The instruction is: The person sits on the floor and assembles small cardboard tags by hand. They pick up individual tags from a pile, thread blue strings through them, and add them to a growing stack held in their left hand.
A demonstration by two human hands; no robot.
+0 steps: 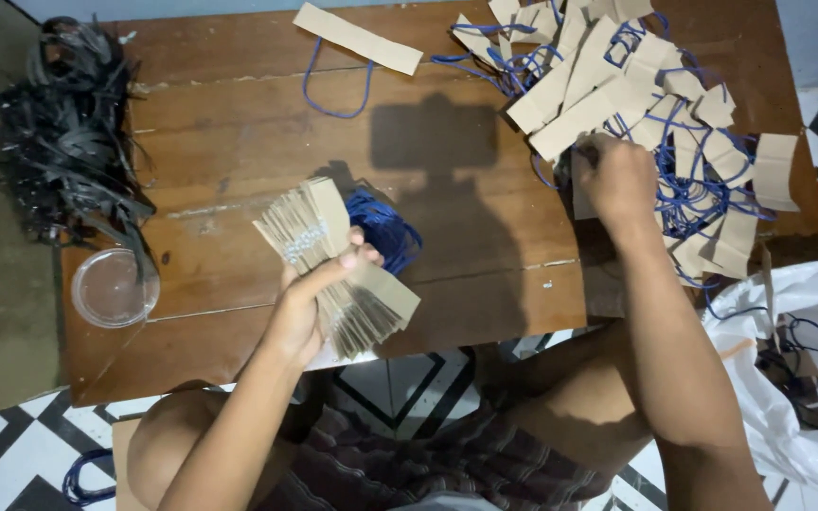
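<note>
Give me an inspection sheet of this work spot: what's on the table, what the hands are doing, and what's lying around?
Surface: low wooden table, worn boards, a shadow across the middle.
Job's things: fanned stack of brown card strips with blue cords hanging behind it; loose pile of card strips with blue cords at the far right; one single strip with a cord loop at the far edge.
Clutter: heap of black strips at the left end; clear round lid at the left edge.
Grips: left hand holds the fanned stack; right hand rests on the loose pile.
Cables: nothing seen.
Surroundings: white sack at right, black and white tiled floor, person's knees below the table.
</note>
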